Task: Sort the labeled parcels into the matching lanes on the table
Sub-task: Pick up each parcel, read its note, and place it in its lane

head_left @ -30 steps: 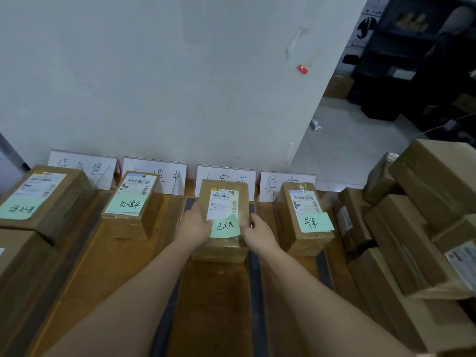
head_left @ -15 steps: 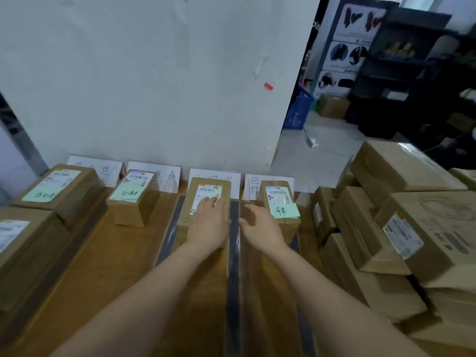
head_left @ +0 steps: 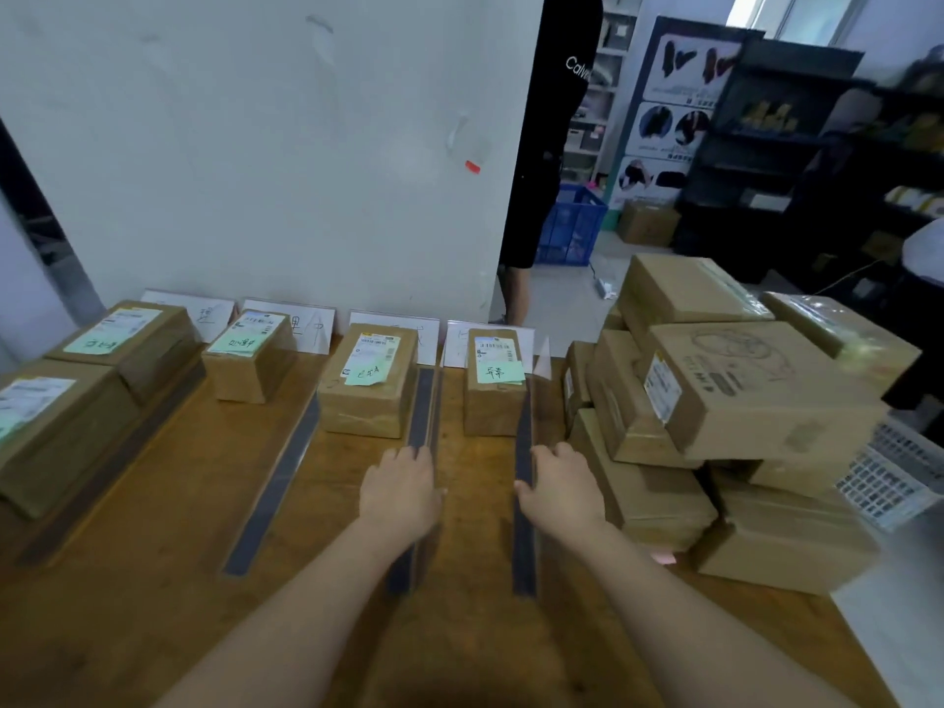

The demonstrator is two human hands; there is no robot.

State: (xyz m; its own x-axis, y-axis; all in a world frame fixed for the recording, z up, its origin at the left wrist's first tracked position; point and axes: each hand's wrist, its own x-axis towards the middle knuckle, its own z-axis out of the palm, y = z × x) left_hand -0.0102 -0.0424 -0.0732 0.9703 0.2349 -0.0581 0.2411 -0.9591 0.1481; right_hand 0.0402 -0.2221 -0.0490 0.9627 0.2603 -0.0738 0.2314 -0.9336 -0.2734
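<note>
Brown parcels with white shipping labels and green notes stand in taped lanes on the wooden table (head_left: 153, 580). One parcel (head_left: 369, 380) sits in the third lane and another (head_left: 494, 383) in the fourth. A small parcel (head_left: 251, 356) is in the second lane, and two larger ones (head_left: 130, 342) (head_left: 56, 431) lie at the far left. My left hand (head_left: 401, 487) and my right hand (head_left: 562, 487) hover empty over the table in front of the third and fourth lanes, fingers loosely bent. White lane signs (head_left: 396, 329) lean on the wall behind.
A stack of several unsorted brown boxes (head_left: 735, 401) fills the table's right end. Dark tape strips (head_left: 523, 482) divide the lanes. A person in black (head_left: 551, 145) stands behind the wall's edge. A white perforated crate (head_left: 889, 477) sits at the far right.
Both hands let go of the third-lane parcel and drew back toward me. The view has turned to the right, showing the box stack and the standing person.
</note>
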